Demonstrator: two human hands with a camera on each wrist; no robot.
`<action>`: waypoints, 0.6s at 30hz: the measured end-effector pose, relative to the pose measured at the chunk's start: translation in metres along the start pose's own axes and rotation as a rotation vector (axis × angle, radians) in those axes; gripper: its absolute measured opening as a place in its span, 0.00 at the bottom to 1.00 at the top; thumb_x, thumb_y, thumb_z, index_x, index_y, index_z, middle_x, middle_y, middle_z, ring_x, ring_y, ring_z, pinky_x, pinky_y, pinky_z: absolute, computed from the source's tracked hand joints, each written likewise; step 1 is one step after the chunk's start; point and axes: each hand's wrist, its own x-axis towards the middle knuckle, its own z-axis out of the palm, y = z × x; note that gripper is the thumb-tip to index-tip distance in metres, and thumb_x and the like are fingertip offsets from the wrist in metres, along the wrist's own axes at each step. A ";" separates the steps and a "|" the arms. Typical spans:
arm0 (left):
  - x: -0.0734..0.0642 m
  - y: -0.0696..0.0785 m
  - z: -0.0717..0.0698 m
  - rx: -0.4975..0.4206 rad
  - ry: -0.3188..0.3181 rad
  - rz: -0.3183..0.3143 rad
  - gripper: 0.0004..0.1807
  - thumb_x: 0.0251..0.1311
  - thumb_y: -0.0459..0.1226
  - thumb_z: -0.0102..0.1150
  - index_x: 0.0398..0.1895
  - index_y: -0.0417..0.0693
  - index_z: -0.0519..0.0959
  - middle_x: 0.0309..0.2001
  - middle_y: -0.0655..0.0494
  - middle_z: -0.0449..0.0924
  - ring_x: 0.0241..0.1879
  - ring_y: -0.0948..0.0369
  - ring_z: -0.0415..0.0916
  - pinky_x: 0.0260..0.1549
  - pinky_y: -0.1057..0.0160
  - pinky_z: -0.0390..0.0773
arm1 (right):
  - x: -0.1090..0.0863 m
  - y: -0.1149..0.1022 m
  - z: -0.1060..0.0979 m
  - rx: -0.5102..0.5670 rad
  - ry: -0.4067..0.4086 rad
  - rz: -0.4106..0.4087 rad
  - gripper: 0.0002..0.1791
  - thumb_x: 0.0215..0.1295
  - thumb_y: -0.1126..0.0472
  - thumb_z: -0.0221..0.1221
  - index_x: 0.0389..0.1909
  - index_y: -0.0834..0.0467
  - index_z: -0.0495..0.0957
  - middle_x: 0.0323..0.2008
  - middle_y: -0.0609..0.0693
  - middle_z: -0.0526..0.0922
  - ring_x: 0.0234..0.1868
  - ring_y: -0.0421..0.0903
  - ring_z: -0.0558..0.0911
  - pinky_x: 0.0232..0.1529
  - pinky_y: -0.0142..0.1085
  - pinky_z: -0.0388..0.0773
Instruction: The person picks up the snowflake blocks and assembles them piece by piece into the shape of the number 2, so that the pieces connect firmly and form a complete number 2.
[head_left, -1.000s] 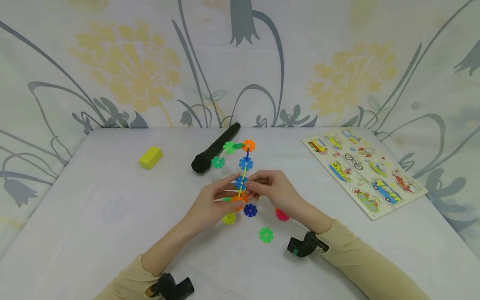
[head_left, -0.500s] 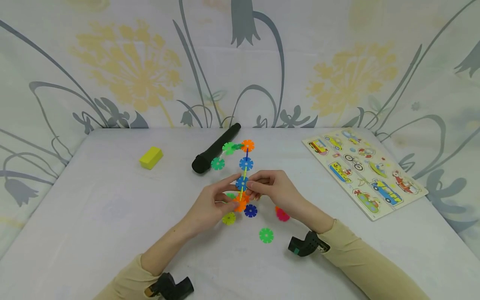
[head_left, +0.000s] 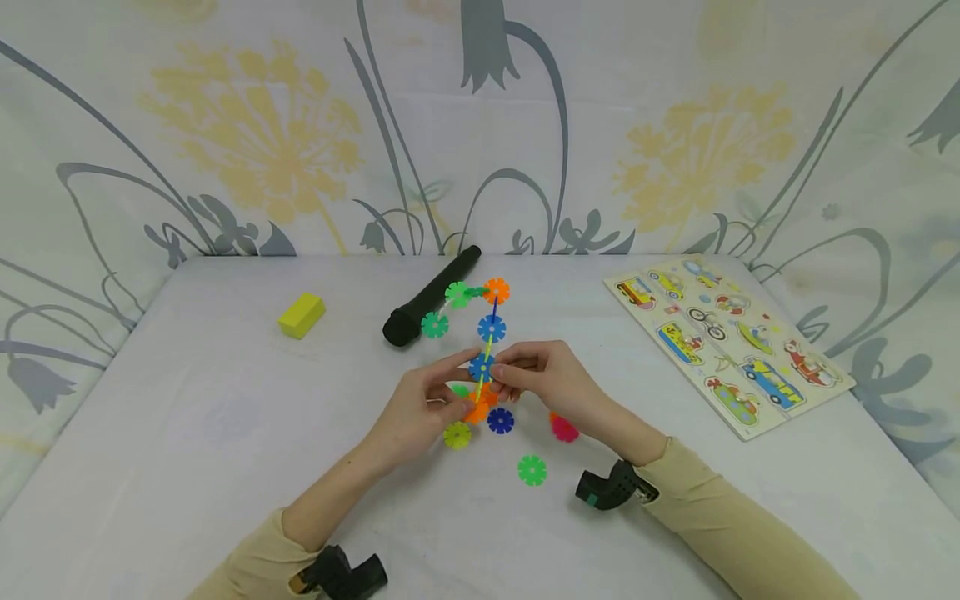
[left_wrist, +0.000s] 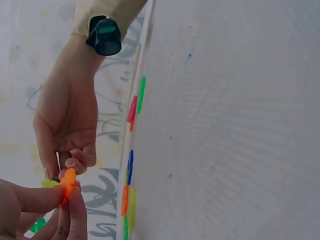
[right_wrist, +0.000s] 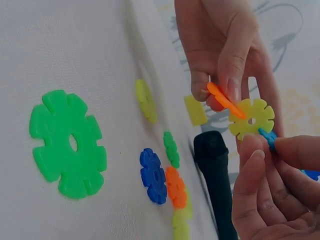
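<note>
Both hands hold a chain of slotted plastic flower discs above the table. My left hand (head_left: 416, 412) pinches an orange disc (right_wrist: 223, 100) at the near end between thumb and fingers. My right hand (head_left: 551, 379) pinches a blue disc (head_left: 481, 367) by its edge. Between these two sits a yellow disc (right_wrist: 257, 111), slotted into the blue one and meeting the orange one. Beyond the hands the chain continues through another blue disc (head_left: 492, 327) and an orange disc (head_left: 497, 291), then bends left to a green disc (head_left: 457, 294) and a teal-green disc (head_left: 435, 325).
Loose discs lie below the hands: green (head_left: 532, 470), dark blue (head_left: 501, 421), yellow (head_left: 457, 435) and pink (head_left: 565, 427). A black microphone (head_left: 435, 293) lies behind the chain. A yellow block (head_left: 302, 316) is at left, a picture puzzle board (head_left: 723, 350) at right.
The chain's near end has wobbled slightly, right and then back left, with the orange disc turning a little in the left fingers. Both hands hold nearly the same place.
</note>
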 end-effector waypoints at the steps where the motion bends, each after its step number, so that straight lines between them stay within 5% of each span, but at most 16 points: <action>1: 0.000 0.000 0.000 0.002 0.005 0.000 0.32 0.63 0.25 0.57 0.72 0.46 0.68 0.57 0.40 0.80 0.33 0.57 0.82 0.40 0.67 0.81 | 0.000 0.000 -0.001 -0.014 -0.007 -0.002 0.11 0.71 0.60 0.60 0.45 0.63 0.83 0.31 0.53 0.86 0.36 0.56 0.85 0.43 0.39 0.84; 9: 0.003 0.002 0.002 0.020 0.052 -0.029 0.33 0.63 0.26 0.58 0.72 0.50 0.70 0.55 0.43 0.81 0.35 0.57 0.82 0.41 0.66 0.81 | 0.004 0.004 -0.021 -0.175 0.016 -0.059 0.15 0.74 0.56 0.57 0.47 0.65 0.83 0.36 0.59 0.87 0.37 0.55 0.85 0.43 0.37 0.84; 18: 0.002 0.002 0.001 0.040 0.086 -0.051 0.32 0.62 0.26 0.60 0.71 0.51 0.71 0.53 0.44 0.82 0.37 0.57 0.83 0.41 0.66 0.81 | 0.009 0.024 -0.029 -0.454 0.025 -0.006 0.12 0.66 0.60 0.64 0.48 0.59 0.84 0.38 0.49 0.84 0.39 0.45 0.80 0.44 0.37 0.79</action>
